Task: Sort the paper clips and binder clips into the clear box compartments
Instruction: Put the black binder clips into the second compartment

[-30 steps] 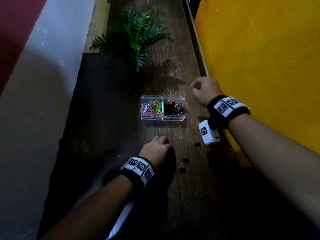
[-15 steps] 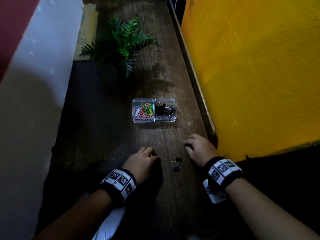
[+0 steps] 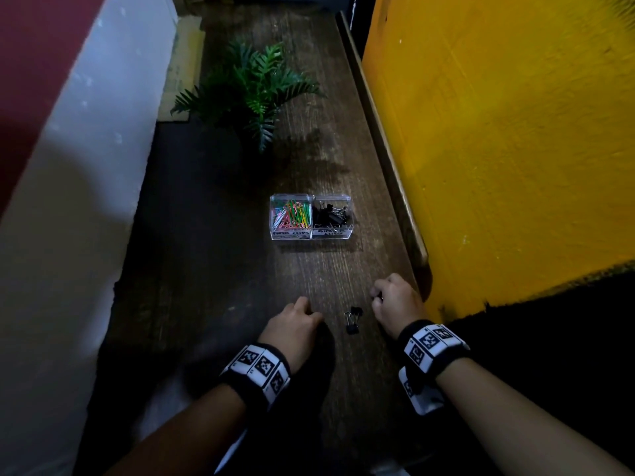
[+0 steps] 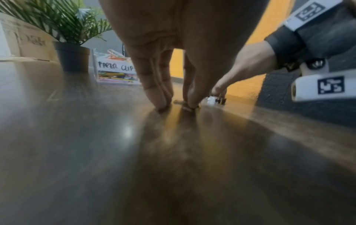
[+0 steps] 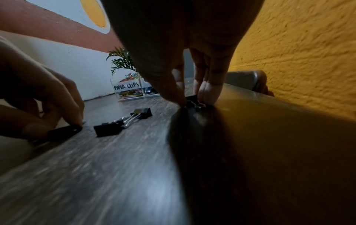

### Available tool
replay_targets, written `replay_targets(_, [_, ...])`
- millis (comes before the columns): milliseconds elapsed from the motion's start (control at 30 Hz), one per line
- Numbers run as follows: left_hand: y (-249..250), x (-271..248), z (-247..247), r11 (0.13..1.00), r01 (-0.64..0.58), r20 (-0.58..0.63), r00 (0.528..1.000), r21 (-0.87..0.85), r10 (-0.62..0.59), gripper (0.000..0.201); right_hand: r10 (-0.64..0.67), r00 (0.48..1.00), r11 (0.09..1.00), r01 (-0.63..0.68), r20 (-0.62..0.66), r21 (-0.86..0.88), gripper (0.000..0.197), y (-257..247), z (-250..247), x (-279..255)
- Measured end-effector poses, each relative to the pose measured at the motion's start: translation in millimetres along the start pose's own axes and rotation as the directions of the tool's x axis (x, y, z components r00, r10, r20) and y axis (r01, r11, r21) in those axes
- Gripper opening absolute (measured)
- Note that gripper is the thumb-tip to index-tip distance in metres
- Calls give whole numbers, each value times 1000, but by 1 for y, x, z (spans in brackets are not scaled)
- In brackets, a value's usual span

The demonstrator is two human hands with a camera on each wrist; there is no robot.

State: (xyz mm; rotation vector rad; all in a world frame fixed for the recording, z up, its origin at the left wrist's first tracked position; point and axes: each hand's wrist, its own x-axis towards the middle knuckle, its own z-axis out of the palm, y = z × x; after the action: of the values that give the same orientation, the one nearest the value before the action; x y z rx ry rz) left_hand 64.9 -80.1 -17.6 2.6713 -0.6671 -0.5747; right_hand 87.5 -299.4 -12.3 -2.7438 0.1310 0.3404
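Note:
The clear box [image 3: 311, 235] stands mid-table, with coloured paper clips [image 3: 291, 214] in its left compartment and black binder clips [image 3: 330, 216] in its right. Two loose black binder clips [image 3: 353, 319] lie between my hands. My right hand [image 5: 192, 102] pinches a third black binder clip [image 5: 191, 97] on the table, thumb against fingertips; in the head view this hand [image 3: 376, 297] hides the clip. My left hand [image 4: 177, 105] has thumb and fingertips pressed together on a small flat clip [image 4: 185, 105], too blurred to tell its kind.
A potted fern [image 3: 251, 94] stands beyond the box. A yellow wall [image 3: 498, 149] runs close along the table's right edge [image 3: 388, 159]. A white and red wall [image 3: 68, 166] lies to the left. Bare dark wood [image 3: 213, 252] spreads left of the box.
My right hand came back from beside the box to the near table and closed on the loose binder clip there. The left hand stayed in place, fingertips down.

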Motion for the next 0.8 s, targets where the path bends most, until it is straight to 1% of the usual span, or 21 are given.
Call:
replay_targets(133, [10, 0, 0, 998, 56, 4, 998, -11, -56, 26, 25, 999, 1000, -25, -30, 11, 7, 1, 2, -6])
replay_targets(267, [12, 0, 0, 999, 48, -4, 999, -9, -48, 24, 6, 999, 1000, -6, -40, 1, 7, 0, 2, -11])
replay_targets(400, [15, 0, -1, 999, 43, 7, 999, -12, -43, 24, 88, 995, 996, -87, -43, 28, 6, -2, 1, -10])
replay_targets(467, [16, 0, -3, 999, 45, 26, 999, -20, -45, 29, 135, 990, 990, -133, -45, 35, 7, -3, 0, -8])
replay_targets(533, [16, 0, -5, 999, 46, 49, 998, -27, -45, 34, 145, 989, 989, -144, -22, 41, 11, -4, -2, -7])
replay_targets(600, [18, 1, -5, 998, 55, 56, 997, -24, -53, 34, 88, 996, 995, -89, 26, 39, 12, -7, -3, -10])
replay_targets(667, [22, 2, -4, 997, 74, 56, 996, -15, -73, 32, -65, 995, 998, 67, 72, -15, 12, -14, -6, -14])
replay_targets(733, [26, 2, -3, 995, 98, 53, 994, 1, -98, 30, -228, 967, 966, 239, 113, -101, 20, -20, -5, -17])
replay_targets(800, [28, 4, -5, 993, 122, 75, 990, -5, -121, 32, -289, 934, 929, 326, 210, -174, 31, -25, -5, -16])
